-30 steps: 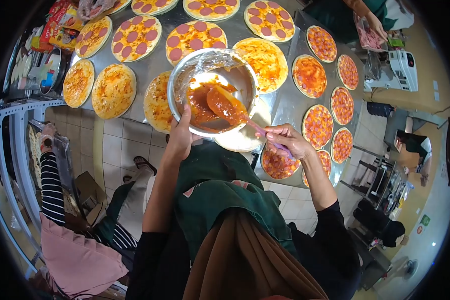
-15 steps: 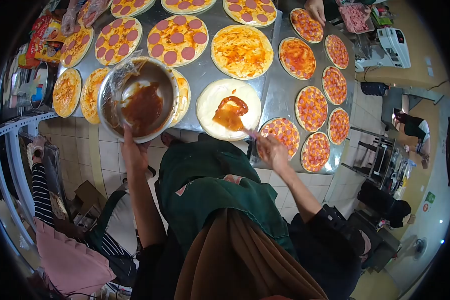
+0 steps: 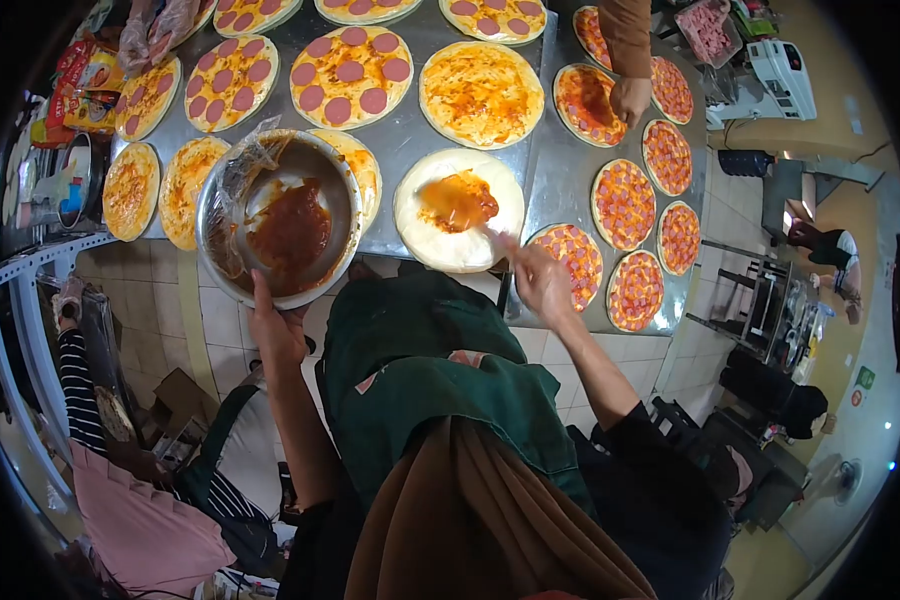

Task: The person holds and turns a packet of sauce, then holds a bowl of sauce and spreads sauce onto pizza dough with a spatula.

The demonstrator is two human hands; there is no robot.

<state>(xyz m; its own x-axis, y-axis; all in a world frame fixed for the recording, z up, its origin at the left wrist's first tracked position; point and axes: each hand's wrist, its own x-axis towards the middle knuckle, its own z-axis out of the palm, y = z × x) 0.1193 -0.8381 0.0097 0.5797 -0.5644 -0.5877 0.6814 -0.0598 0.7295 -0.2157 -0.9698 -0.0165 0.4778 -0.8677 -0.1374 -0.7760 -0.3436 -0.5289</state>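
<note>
My left hand (image 3: 279, 330) grips the lower rim of a steel bowl (image 3: 350, 240), tilted, with red-brown sauce (image 3: 292, 228) in its bottom and clear plastic film (image 3: 232, 190) along its left wall. In my right hand (image 3: 542, 280) is the handle of a spatula (image 3: 490, 234), blurred by motion and coated in sauce. Its head lies in a patch of orange-red sauce (image 3: 454, 200) on a pale round pizza base (image 3: 420, 245), which sits at the near edge of the table. A pizza with small diced topping (image 3: 570, 262) is just right of that hand.
The steel table (image 3: 395, 120) carries several pizzas with sausage slices (image 3: 351, 75) and a sauced one (image 3: 482, 95) behind the base. A co-worker's hand (image 3: 630, 100) touches a pizza (image 3: 588, 100) at right; another's gloved hands (image 3: 145, 40) are top left.
The spatula has moved up across the base, and the sauce patch has spread upward and left. At right, the co-worker's hand has come nearer, onto another pizza. The bowl is still held.
</note>
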